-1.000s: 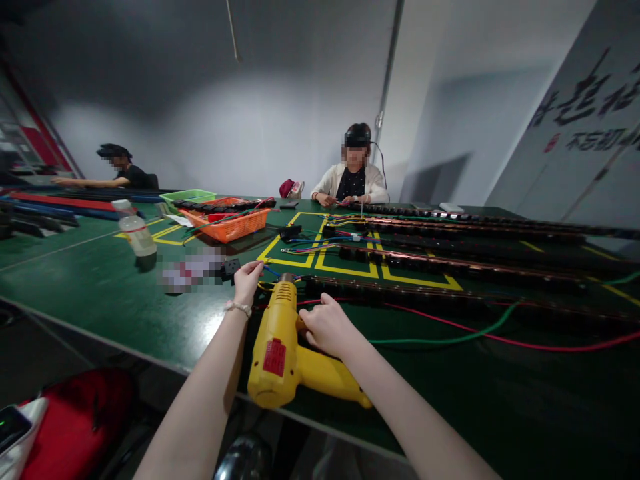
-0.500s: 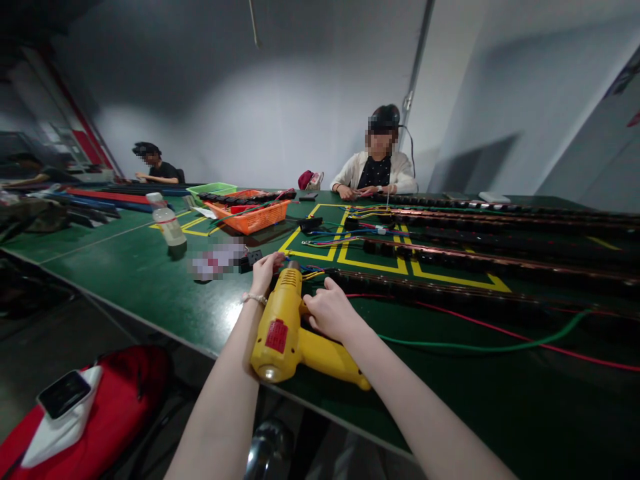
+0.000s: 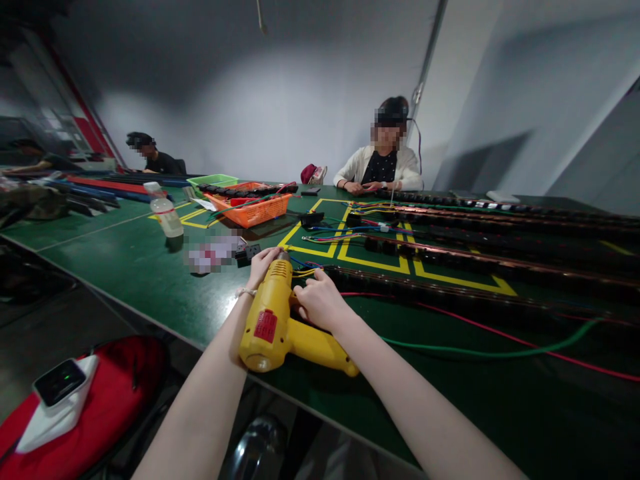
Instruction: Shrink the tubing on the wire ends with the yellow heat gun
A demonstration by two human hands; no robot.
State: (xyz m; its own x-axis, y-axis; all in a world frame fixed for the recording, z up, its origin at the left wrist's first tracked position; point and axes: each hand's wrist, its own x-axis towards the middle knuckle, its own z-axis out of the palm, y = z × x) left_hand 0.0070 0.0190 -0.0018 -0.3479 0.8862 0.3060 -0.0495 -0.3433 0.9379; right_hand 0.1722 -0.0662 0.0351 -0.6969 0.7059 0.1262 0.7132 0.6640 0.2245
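Bare forearms reach over the edge of a green table, while at lower left a dark-screened watch sits on a white stand atop a red seat. A yellow heat gun lies at the table's near edge between the two arms, its nozzle pointing away from the wearer and its handle angled to the right. The right hand is beside the gun, fingers curled near the front of the handle; whether they grip it cannot be told. The left hand, a pale bracelet at its wrist, is bent in toward the nozzle, its fingertips partly hidden, so what they hold, if anything, cannot be told. Yellow and blue wires spread just right of the nozzle, by the end of a long black strip. A green wire and a red wire trail to the right. Left of the left hand is a black block; farther off stands a capped bottle. Beyond yellow tape and more dark strips, an orange basket sits before a green basket. Across the table, a person in a white cardigan works with both hands low; another in dark clothing sits farther left, against a grey wall.
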